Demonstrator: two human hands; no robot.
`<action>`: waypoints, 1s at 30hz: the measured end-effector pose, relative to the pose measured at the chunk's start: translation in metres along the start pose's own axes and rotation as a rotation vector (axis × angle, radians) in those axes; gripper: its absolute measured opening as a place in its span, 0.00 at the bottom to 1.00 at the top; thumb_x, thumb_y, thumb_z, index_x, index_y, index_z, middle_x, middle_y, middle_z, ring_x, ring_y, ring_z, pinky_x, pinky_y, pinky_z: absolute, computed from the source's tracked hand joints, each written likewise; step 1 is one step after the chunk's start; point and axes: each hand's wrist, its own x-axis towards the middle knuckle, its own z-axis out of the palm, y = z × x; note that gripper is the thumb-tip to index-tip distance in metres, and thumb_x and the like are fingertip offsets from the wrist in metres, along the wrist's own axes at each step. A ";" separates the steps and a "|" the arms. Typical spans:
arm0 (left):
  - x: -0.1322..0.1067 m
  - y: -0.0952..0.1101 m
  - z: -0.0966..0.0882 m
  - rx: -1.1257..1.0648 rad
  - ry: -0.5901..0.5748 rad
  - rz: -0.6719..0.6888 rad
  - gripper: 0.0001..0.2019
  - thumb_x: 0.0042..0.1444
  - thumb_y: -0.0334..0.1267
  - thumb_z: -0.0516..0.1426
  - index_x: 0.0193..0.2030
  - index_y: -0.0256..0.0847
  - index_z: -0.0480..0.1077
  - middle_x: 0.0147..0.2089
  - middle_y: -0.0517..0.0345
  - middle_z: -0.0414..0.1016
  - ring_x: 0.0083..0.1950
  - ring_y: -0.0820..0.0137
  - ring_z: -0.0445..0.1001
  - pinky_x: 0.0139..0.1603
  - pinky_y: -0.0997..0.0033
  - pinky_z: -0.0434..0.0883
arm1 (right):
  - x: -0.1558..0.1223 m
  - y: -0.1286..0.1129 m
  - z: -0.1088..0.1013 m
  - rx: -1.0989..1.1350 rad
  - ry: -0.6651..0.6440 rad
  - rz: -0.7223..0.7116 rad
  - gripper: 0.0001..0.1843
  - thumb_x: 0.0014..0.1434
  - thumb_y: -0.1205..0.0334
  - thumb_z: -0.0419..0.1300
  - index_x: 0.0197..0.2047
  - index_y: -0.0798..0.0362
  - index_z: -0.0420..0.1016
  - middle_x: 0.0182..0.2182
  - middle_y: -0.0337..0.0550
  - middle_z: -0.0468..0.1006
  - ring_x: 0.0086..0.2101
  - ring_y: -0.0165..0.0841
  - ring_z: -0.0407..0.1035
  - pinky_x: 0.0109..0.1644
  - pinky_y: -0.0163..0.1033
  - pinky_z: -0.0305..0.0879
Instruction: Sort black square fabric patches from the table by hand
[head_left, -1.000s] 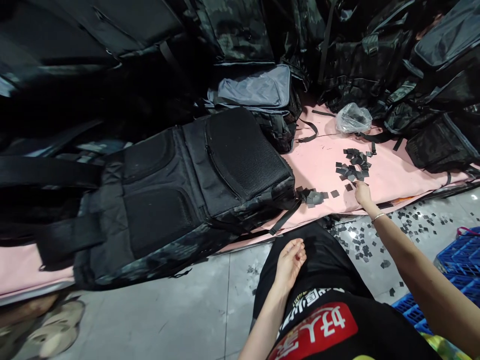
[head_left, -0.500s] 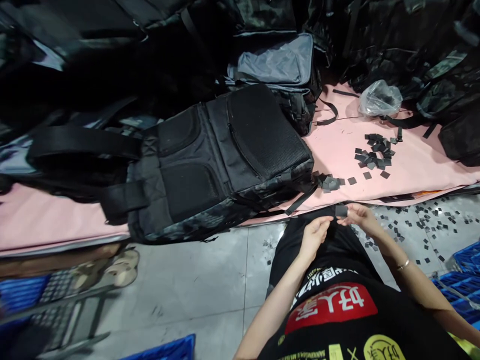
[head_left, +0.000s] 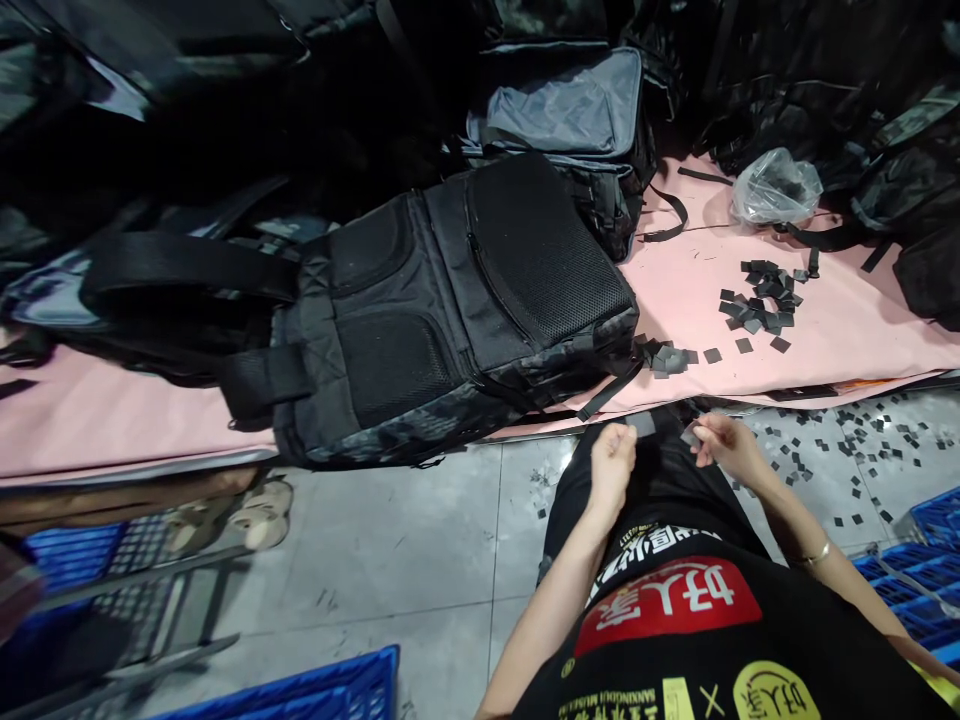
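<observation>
Both hands are working in front of the lap, just below the table [head_left: 840, 335] edge.

- Left hand [head_left: 611, 462]: fingers curled, thumb and forefinger pinching a grey patch [head_left: 641, 425] by its near end.
- Right hand [head_left: 720, 450]: fingertips pressed together on a smaller dark scrap [head_left: 690, 436]. A bracelet [head_left: 814, 552] is sitting on that wrist.
- The patch and scrap are sitting apart, with a short gap between them. Both are being held in the air above the knees, touching neither table nor floor.

My read on the step: two thin layers are being pulled apart, with one piece staying in each hand. I can't tell from here which face is sticky or fuzzy.

Surroundings:
- A backpack [head_left: 450, 310] is lying back-panel up on the pink table cover, with its bottom corner nearest the hands. A loose strap [head_left: 609, 392] is hanging off that corner.
- A few squares [head_left: 666, 358] are lying right beside that corner, and a bigger pile [head_left: 759, 305] is sitting further right.
- A plastic bag [head_left: 776, 187] is lying behind the pile.
- Offcuts [head_left: 847, 440] are littering the floor on the right.
- Crates [head_left: 930, 515] are standing at the edges.

The next move is calling for a firm pinch on the patch, since it's small and floppy. It also needs the patch face kept off the fingers and shirt, and the scrap kept clear of it.
</observation>
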 end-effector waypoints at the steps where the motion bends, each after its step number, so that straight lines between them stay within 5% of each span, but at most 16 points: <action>1: 0.003 0.004 -0.005 -0.034 0.007 0.005 0.20 0.44 0.50 0.61 0.25 0.39 0.56 0.16 0.74 0.43 0.16 0.84 0.42 0.18 0.79 0.40 | 0.000 -0.001 -0.006 0.000 0.015 0.000 0.17 0.55 0.48 0.55 0.27 0.54 0.66 0.14 0.35 0.70 0.14 0.27 0.64 0.19 0.31 0.59; 7: 0.002 0.010 -0.005 -0.197 -0.147 -0.071 0.19 0.46 0.46 0.62 0.25 0.39 0.54 0.16 0.74 0.42 0.16 0.84 0.42 0.18 0.80 0.40 | 0.043 0.008 -0.024 0.050 0.106 0.024 0.19 0.53 0.46 0.57 0.25 0.54 0.64 0.09 0.31 0.61 0.10 0.24 0.53 0.14 0.30 0.49; 10: -0.006 0.003 0.007 -0.196 -0.176 -0.091 0.19 0.47 0.45 0.62 0.24 0.39 0.54 0.16 0.73 0.44 0.16 0.85 0.43 0.18 0.79 0.41 | 0.082 0.016 -0.019 0.120 0.234 0.006 0.22 0.53 0.44 0.56 0.40 0.56 0.68 0.17 0.37 0.70 0.13 0.27 0.61 0.16 0.32 0.56; 13: -0.009 0.000 0.011 -0.172 -0.142 -0.080 0.18 0.47 0.45 0.62 0.25 0.38 0.55 0.16 0.73 0.45 0.17 0.84 0.44 0.19 0.79 0.43 | 0.099 0.019 -0.005 0.123 0.318 0.015 0.30 0.54 0.46 0.57 0.55 0.55 0.61 0.33 0.47 0.76 0.20 0.30 0.69 0.22 0.35 0.64; 15: -0.008 -0.001 0.009 -0.168 -0.107 -0.054 0.18 0.47 0.45 0.61 0.25 0.38 0.56 0.16 0.73 0.45 0.17 0.84 0.45 0.19 0.79 0.44 | 0.090 0.018 0.009 0.236 0.197 0.038 0.29 0.53 0.46 0.58 0.54 0.53 0.64 0.38 0.49 0.76 0.26 0.32 0.72 0.27 0.35 0.67; 19: -0.005 -0.008 0.010 -0.148 -0.073 0.011 0.17 0.49 0.45 0.61 0.25 0.38 0.57 0.16 0.72 0.46 0.17 0.84 0.45 0.19 0.79 0.45 | 0.044 0.016 0.043 0.628 -0.299 0.072 0.20 0.53 0.49 0.60 0.45 0.54 0.73 0.41 0.50 0.76 0.41 0.38 0.71 0.41 0.41 0.69; 23: -0.005 -0.017 0.019 -0.092 -0.116 0.014 0.17 0.48 0.45 0.61 0.25 0.38 0.56 0.16 0.72 0.49 0.17 0.84 0.46 0.19 0.79 0.46 | 0.021 0.018 0.062 0.885 -0.123 0.052 0.15 0.52 0.56 0.64 0.42 0.51 0.74 0.39 0.45 0.77 0.44 0.37 0.70 0.48 0.43 0.66; 27: -0.006 -0.015 0.020 -0.140 -0.139 -0.026 0.18 0.48 0.45 0.61 0.24 0.39 0.56 0.17 0.72 0.47 0.17 0.84 0.45 0.19 0.79 0.43 | 0.032 0.020 0.048 0.995 0.063 0.089 0.11 0.48 0.60 0.67 0.36 0.50 0.74 0.32 0.40 0.76 0.34 0.30 0.72 0.36 0.34 0.70; 30: -0.008 -0.009 0.014 -0.251 -0.134 -0.058 0.17 0.49 0.44 0.60 0.24 0.39 0.56 0.18 0.71 0.48 0.18 0.83 0.48 0.19 0.79 0.46 | 0.039 0.017 0.031 0.957 0.086 0.114 0.11 0.46 0.59 0.68 0.32 0.53 0.72 0.22 0.35 0.69 0.19 0.22 0.61 0.17 0.25 0.57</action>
